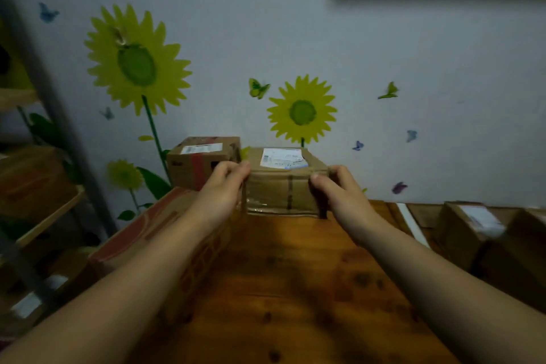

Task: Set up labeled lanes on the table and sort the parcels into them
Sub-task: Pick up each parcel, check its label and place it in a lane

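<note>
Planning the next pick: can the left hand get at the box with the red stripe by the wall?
Probably yes, once freed. The left hand grips the labelled box together with the right hand; the red-striped box sits just beyond it with nothing between.

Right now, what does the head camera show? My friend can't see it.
The left hand and right hand grip the sides of a labelled cardboard parcel at the far end of a wooden table. Other boxes sit left and right, with sunflower stickers on the wall behind.
</note>
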The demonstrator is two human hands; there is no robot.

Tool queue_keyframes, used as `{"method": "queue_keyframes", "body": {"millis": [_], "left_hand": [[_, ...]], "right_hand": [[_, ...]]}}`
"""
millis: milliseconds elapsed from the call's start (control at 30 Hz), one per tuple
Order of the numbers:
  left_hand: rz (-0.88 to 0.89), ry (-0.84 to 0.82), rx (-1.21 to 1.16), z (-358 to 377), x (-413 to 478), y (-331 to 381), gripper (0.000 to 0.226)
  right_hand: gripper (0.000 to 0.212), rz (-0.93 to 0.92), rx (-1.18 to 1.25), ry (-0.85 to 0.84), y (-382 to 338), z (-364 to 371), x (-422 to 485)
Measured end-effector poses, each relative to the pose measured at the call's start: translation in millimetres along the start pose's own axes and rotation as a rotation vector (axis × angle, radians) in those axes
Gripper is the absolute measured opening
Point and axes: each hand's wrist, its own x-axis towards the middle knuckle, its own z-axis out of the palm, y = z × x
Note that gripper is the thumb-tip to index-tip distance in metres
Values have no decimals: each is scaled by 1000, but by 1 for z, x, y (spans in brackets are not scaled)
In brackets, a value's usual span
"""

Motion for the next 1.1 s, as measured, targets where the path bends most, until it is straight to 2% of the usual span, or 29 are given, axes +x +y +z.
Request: {"method": "queue_keyframes", "body": {"millis": [33,67,133,167,300,400,500,767,1100], "left_hand": [[0,-35,-30,11,-2,4,11],[2,-71,-65,21,-4,8,16],[8,-141,-129,45,-10,17,43],[24,-156,-135,59,-15,22,52],[157,-195,-137,118,-31,33,68],[273,-186,-81,168,-46,44,66],[311,-190,-92,210,-58,52,60],[309,-257,-130,285,-74,60,60],[243,-576,-145,383,-89,78,44]], "right_hand": [[21,-11,15,-24,-1,-14,-5],[32,-29,18,-55,-1,-28,-9],[52,-72,-22,-100,-1,-55,-17],[55,-75,-28,-104,0,-70,-21],[44,-55,17,8,1,-130,-37],[56,-103,-20,107,-1,-177,-49],[72,-154,-74,130,4,-221,-61],[70,-151,-117,204,13,-293,-96],[65,1,-242,532,12,-367,-159]]}}
